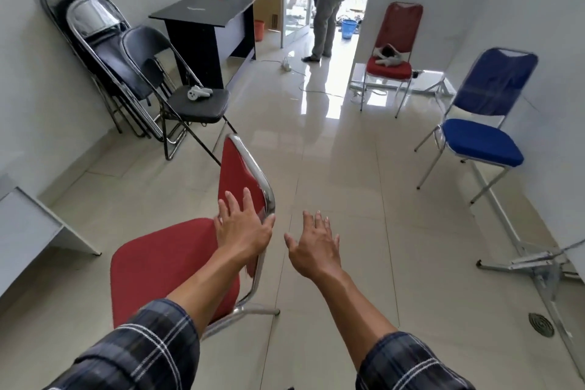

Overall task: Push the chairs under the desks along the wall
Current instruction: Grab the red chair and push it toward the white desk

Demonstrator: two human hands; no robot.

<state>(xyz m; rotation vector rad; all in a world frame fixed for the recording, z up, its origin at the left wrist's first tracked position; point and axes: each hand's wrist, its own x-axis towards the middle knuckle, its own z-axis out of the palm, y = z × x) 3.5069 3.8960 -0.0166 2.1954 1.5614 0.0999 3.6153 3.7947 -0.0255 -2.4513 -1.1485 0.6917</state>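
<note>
Though it stands out on the tiled floor (332,168), the near red chair (164,263) sits just right of a white tabletop (28,225) at the near left, beside it and not under it. Padded red seat, red backrest, chrome tube frame; the seat lies to the left of the back, toward that tabletop. Left hand (242,228) rests on the backrest by its chrome rail, fingers straight and spread, thumb against the tube. Right hand (313,241) hovers just right of the chair, fingers spread, touching nothing. Far left: black tabletop (205,13) by the wall, with a black folding chair (190,98) nearer, just in front of it. Right side: blue chair (481,139). Farther back on the right, a second red chair (392,51).
</note>
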